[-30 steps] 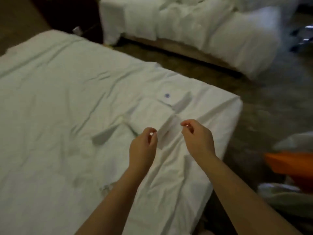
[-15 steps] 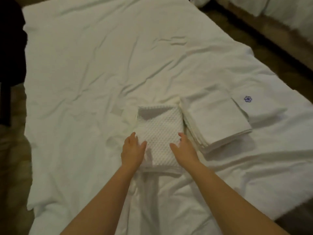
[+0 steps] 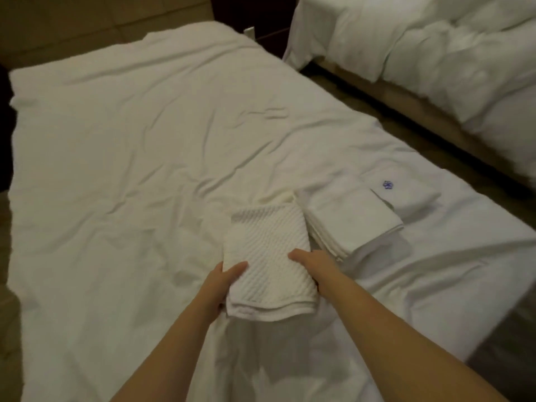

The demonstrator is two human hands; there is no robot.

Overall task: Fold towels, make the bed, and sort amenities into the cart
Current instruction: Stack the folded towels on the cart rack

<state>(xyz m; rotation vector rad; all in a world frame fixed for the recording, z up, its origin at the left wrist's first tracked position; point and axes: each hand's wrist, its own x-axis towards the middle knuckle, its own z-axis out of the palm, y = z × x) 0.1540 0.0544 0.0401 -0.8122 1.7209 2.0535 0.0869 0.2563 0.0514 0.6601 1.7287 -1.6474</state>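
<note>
Now: folded waffle towel (image 3: 266,248) on bed sheet (image 3: 139,175), just beside stack of folded towels (image 3: 352,224). Gripped at left edge by left hand (image 3: 222,284), at right edge by right hand (image 3: 317,264); thumbs on top, other fingers hidden underneath.

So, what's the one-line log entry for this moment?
left hand, right hand: holding textured towel | where: bed, beside folded stack | phase: towel folding
</note>
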